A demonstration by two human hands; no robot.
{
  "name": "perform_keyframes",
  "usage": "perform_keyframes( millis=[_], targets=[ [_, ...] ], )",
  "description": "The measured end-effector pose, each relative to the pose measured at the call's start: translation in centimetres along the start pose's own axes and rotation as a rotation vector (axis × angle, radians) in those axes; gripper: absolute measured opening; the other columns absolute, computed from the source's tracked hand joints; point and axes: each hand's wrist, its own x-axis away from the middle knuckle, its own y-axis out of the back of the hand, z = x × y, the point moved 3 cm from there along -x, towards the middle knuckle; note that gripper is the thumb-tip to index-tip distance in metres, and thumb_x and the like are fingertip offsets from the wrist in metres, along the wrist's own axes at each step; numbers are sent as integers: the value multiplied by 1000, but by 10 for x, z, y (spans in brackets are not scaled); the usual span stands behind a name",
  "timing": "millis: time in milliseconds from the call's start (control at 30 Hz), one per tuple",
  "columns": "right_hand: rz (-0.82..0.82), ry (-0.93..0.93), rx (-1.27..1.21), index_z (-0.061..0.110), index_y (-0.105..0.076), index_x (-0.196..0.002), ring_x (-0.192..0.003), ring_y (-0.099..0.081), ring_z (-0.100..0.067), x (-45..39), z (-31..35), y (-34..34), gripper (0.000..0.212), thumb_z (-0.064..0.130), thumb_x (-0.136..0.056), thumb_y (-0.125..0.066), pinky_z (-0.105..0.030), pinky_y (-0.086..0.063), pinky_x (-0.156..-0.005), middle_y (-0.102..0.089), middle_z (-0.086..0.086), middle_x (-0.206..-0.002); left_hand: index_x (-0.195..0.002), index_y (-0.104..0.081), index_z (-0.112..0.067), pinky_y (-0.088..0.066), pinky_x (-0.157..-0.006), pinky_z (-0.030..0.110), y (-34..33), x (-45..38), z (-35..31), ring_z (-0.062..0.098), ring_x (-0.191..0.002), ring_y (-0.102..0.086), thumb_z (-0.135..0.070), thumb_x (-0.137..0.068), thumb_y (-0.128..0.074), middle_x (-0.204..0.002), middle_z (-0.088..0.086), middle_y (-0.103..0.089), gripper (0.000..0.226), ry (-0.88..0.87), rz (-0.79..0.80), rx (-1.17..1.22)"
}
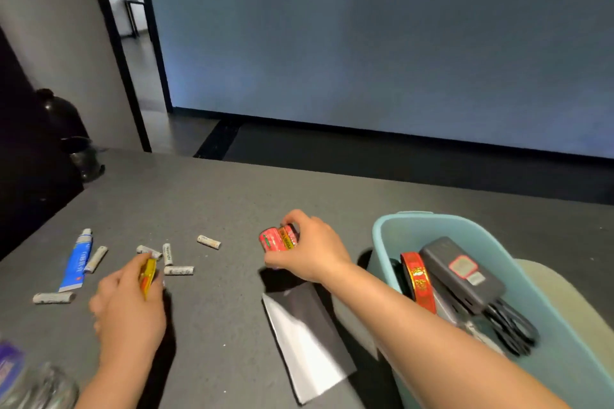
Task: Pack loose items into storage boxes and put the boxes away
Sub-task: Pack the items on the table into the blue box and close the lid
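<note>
On the grey desk point(232, 196), the left hand point(128, 302) reaches forward among scattered white batteries point(178, 270), fingers curled round a small yellow-and-red packet point(147, 277). The right hand point(310, 251) reaches left, fingers pinching a red cylindrical tin point(277, 239) beside the light-blue plastic storage box point(385, 236).

A dark vase point(56, 113) stands left, beside an open doorway point(133, 26).
</note>
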Motion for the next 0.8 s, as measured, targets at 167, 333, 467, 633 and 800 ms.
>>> perform_keyframes(
  millis=[167, 333, 467, 633, 800],
  targets=[
    [-115, 83, -68, 39, -52, -116, -91, -56, -14, 68, -22, 70, 61, 45, -61, -76, -29, -48, -79, -55, 6, -105, -130, -52, -24, -29, -101, 36, -2, 59, -90, 19, -113, -38, -16, -96, -49, -122, 15, -45, 35, -251, 170, 252],
    [-220, -2, -95, 45, -52, -115, -92, -56, -1, 133, -97, 97, 67, 45, -51, -73, -23, -47, -84, -57, 14, -105, -115, -54, -39, -33, -85, 22, -25, 129, -142, -4, -94, -49, -32, -90, -55, -111, -4, -42, 26, -365, 382, 394],
    [-280, -97, -113, 50, -52, -109, -91, -56, 3, 156, -146, 109, 63, 44, -49, -72, -21, -46, -79, -57, 19, -105, -113, -51, -44, -33, -75, 5, -50, 167, -165, -21, -97, -44, -56, -79, -45, -110, -15, -44, 36, -424, 519, 394],
    [-320, -140, 10, 52, -49, -113, -84, -54, -3, 152, -176, 137, 62, 43, -57, -75, -19, -41, -68, -55, 13, -99, -120, -48, -43, -37, -86, 22, -68, 185, -188, 1, -109, -48, -62, -80, -31, -115, -21, -49, 47, -478, 560, 373],
    [-325, -189, 233, 41, -43, -135, -102, -53, -18, 112, -183, 159, 71, 47, -70, -70, -27, -42, -73, -53, 5, -110, -129, -38, -42, -40, -97, 28, -72, 198, -205, 2, -116, -42, -46, -92, -42, -124, -20, -44, 38, -448, 576, 328]
  ],
)
